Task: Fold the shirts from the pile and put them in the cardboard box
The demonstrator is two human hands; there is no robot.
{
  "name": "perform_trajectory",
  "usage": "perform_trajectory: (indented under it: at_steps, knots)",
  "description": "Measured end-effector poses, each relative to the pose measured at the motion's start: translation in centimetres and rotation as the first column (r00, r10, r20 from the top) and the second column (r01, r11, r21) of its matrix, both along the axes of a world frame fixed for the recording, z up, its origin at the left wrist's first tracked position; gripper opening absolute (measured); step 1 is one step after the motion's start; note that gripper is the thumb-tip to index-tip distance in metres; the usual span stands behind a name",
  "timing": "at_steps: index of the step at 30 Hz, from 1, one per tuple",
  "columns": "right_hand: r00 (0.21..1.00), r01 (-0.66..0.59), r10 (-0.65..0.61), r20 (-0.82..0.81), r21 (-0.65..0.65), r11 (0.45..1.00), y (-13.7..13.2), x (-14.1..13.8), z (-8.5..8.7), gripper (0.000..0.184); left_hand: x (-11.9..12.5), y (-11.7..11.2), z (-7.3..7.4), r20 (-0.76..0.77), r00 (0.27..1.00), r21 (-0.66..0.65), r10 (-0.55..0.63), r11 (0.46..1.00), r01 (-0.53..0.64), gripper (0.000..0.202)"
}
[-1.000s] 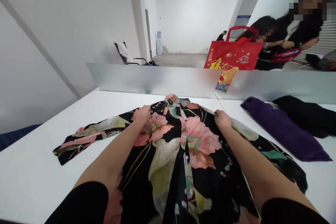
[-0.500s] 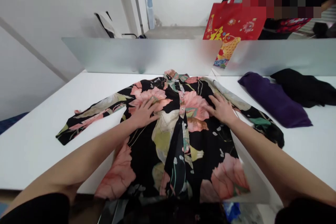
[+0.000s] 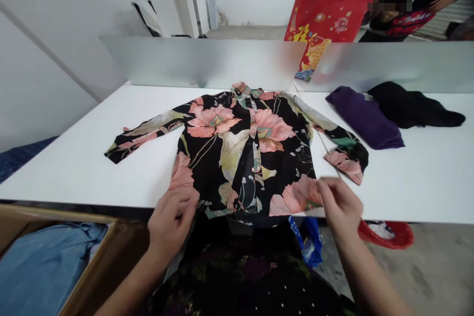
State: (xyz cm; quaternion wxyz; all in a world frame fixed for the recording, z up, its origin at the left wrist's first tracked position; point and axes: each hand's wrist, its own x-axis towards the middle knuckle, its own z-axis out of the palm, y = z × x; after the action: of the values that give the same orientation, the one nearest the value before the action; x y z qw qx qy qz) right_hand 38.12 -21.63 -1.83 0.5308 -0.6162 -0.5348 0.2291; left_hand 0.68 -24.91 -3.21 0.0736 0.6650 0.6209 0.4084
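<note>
At frame centre, on the white table (image 3: 74, 168): floral shirt (image 3: 244, 153), spread flat, sleeves out. Your left hand (image 3: 172, 222) and right hand (image 3: 338, 205), a moment ago flat on the chest panels, now sit at the bottom hem, each apparently pinching a corner; smoothing looks done. Right of frame: purple garment (image 3: 365, 118), black garment (image 3: 411, 106). Lower left: box with blue cloth (image 3: 40, 266).
</note>
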Motion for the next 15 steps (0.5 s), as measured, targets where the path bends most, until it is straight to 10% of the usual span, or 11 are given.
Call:
perform_trajectory:
  at_steps: [5,9,15]
  knots:
    - [0.961,-0.088,0.009,-0.278,-0.272,0.958,-9.3,0.1,-6.3,0.02,-2.4,-4.3,-3.5,0.222,0.849,-0.141,0.48,0.877,-0.459,0.037]
    - [0.732,-0.425,0.113,-0.672,-0.322,0.846,-8.5,-1.3,-9.1,0.048,-2.4,-3.1,-4.3,0.405,0.796,-0.331,0.451,0.883,-0.332,0.06]
    - [0.483,-0.629,0.272,-0.832,-0.114,0.769,-6.4,-4.9,-8.9,0.027,-0.7,-2.3,-3.9,0.649,0.695,-0.295,0.309,0.944,-0.145,0.038]
